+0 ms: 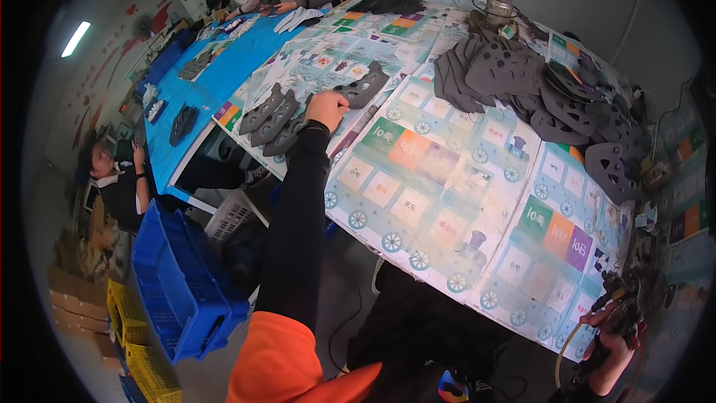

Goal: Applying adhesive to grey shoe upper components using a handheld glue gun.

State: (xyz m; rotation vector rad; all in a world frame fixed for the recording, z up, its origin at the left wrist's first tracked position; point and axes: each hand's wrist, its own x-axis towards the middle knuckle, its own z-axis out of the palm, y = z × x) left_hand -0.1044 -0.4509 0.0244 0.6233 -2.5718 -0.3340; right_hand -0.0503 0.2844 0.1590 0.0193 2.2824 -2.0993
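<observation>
My left hand [327,110] reaches across the table with its fingers curled at the near end of a dark grey foam shoe upper [363,86] with cut-out holes. To its left, several similar dark grey uppers [274,121] lie side by side, the closest one partly behind my wrist. At the lower right, my right hand [616,349] is wrapped round a dark tool [620,306] like a spray gun, with a thin yellowish hose looping beside it. Shadow hides much of that tool.
A large pile of dark grey foam pieces [514,75] covers the table's right back, near a metal canister [498,9]. Printed sheets cover the tabletop [418,172]. Blue crates [179,276] and yellow crates [149,373] stand at lower left. Other people sit at a blue table [216,75].
</observation>
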